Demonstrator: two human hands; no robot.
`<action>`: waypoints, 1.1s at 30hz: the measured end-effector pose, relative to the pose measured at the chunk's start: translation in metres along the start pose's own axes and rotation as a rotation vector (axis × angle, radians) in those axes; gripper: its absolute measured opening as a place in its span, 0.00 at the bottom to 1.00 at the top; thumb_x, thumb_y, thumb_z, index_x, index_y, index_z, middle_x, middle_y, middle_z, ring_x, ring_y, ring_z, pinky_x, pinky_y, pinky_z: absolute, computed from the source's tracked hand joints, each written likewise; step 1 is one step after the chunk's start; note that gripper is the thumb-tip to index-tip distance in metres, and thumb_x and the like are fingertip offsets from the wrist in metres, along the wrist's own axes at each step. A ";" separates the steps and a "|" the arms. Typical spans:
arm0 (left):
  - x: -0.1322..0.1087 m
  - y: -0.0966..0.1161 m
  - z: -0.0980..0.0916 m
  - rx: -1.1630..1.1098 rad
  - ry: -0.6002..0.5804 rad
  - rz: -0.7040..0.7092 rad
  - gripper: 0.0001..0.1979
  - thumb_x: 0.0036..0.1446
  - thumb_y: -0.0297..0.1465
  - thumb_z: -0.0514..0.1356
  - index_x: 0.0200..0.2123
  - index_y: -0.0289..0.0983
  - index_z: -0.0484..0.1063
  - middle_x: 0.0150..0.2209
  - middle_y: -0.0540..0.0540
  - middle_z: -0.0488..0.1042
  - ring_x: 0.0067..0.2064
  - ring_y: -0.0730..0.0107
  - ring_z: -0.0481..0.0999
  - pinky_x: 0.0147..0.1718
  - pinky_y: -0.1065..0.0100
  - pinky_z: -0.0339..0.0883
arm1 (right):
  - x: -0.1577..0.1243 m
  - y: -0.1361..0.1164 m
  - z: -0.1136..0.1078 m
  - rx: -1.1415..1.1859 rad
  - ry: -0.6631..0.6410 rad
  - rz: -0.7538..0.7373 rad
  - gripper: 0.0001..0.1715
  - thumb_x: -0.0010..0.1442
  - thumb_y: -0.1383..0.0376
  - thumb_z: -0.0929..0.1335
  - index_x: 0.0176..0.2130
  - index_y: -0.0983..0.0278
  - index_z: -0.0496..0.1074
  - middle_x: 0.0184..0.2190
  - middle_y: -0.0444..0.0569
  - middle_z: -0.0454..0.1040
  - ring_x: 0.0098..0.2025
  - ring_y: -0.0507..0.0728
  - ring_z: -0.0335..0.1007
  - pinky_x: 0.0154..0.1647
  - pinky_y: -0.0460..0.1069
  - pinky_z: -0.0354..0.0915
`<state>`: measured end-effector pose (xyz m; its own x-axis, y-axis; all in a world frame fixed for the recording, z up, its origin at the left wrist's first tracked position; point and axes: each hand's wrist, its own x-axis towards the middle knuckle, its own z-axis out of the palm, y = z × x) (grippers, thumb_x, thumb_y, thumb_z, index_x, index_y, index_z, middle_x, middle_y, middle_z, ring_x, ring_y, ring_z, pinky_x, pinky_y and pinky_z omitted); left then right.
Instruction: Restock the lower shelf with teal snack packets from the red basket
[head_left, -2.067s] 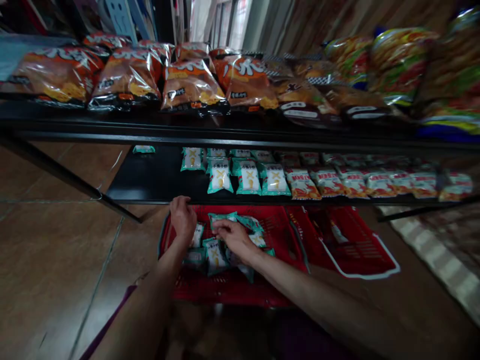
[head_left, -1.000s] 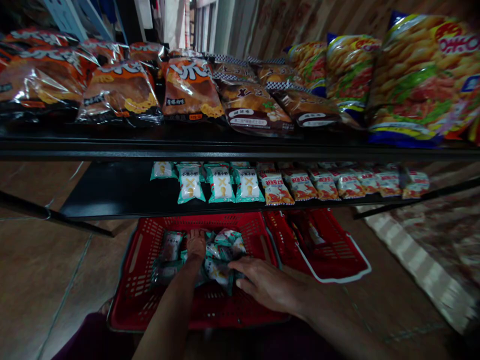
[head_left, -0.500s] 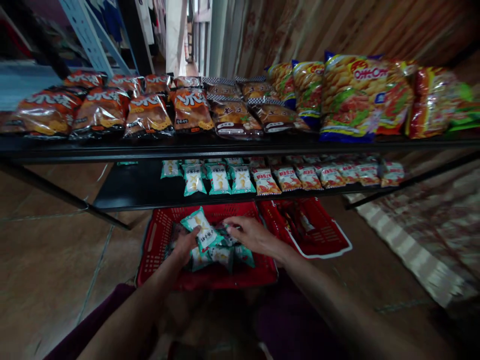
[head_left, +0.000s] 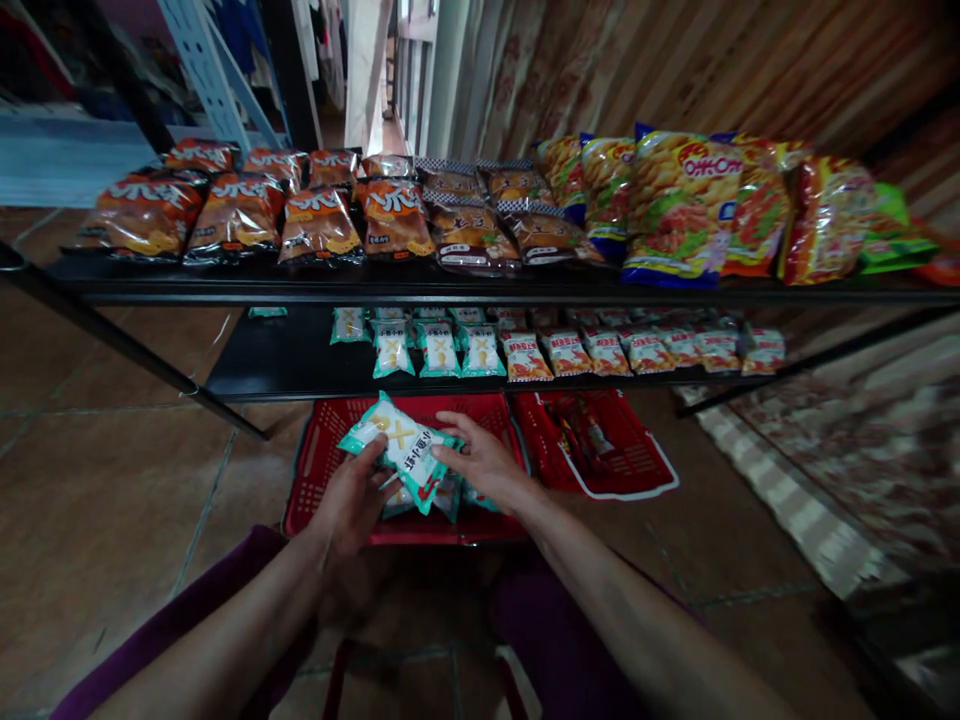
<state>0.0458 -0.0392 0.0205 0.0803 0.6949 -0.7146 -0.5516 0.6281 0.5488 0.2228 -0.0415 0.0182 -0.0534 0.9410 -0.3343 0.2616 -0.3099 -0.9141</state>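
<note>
A white and teal snack bag [head_left: 397,445] is tilted above the red shopping basket [head_left: 304,500]. My left hand [head_left: 356,490] grips its lower left side, thumb on the printed front. My right hand [head_left: 480,455] is closed on the bag's right end, its thumb on the front and the other fingers partly behind. Beneath both hands, more snack bags of the same kind [head_left: 446,497] lie in the basket, partly hidden by the held one.
Over the basket, a black lower shelf [head_left: 277,365] bears rows of teal bags and orange-white bags [head_left: 570,350]. The upper shelf [head_left: 450,290] carries larger brown, orange and yellow snack bags [head_left: 679,205]. A second red basket [head_left: 630,440] with a white handle stands to the right.
The snack bag in my left hand has come up and nearer to me. My right hand has moved from the bags in the basket onto its right end.
</note>
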 end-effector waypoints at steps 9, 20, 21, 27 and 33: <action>0.004 0.013 -0.001 0.093 -0.145 0.018 0.10 0.51 0.25 0.62 0.39 0.32 0.71 0.41 0.41 0.76 0.37 0.65 0.77 0.42 0.61 0.72 | 0.020 -0.006 -0.010 0.457 0.143 0.101 0.28 0.39 0.63 0.75 0.42 0.61 0.69 0.36 0.45 0.74 0.34 0.53 0.71 0.35 0.47 0.66; 0.007 0.022 -0.022 0.286 -0.284 -0.060 0.18 0.52 0.38 0.62 0.44 0.35 0.71 0.48 0.41 0.73 0.42 0.65 0.75 0.36 0.68 0.71 | 0.045 0.008 -0.032 0.322 0.114 0.034 0.18 0.45 0.66 0.70 0.40 0.64 0.76 0.28 0.44 0.76 0.27 0.49 0.67 0.31 0.44 0.61; 0.006 0.022 -0.023 0.342 -0.269 -0.049 0.19 0.50 0.38 0.64 0.44 0.35 0.71 0.48 0.41 0.73 0.41 0.66 0.75 0.35 0.69 0.70 | 0.046 0.007 -0.032 0.243 0.079 0.020 0.18 0.46 0.67 0.69 0.40 0.64 0.76 0.27 0.44 0.76 0.26 0.48 0.66 0.29 0.44 0.60; -0.002 0.002 -0.019 0.599 -0.228 -0.090 0.23 0.42 0.36 0.69 0.43 0.35 0.72 0.45 0.42 0.75 0.42 0.64 0.76 0.36 0.67 0.70 | 0.046 0.002 -0.024 -0.135 -0.136 -0.128 0.17 0.50 0.67 0.66 0.40 0.65 0.77 0.29 0.45 0.77 0.25 0.48 0.63 0.25 0.42 0.55; 0.000 -0.020 -0.019 0.602 -0.260 -0.156 0.25 0.41 0.38 0.69 0.42 0.33 0.73 0.44 0.39 0.76 0.45 0.59 0.75 0.39 0.63 0.72 | 0.048 0.004 -0.017 -0.235 -0.090 -0.211 0.15 0.54 0.63 0.64 0.37 0.68 0.76 0.27 0.46 0.76 0.26 0.49 0.66 0.26 0.42 0.57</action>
<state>0.0413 -0.0587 0.0013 0.3602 0.5948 -0.7187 0.0355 0.7611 0.6477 0.2375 0.0046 0.0025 -0.2126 0.9620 -0.1712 0.4499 -0.0591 -0.8911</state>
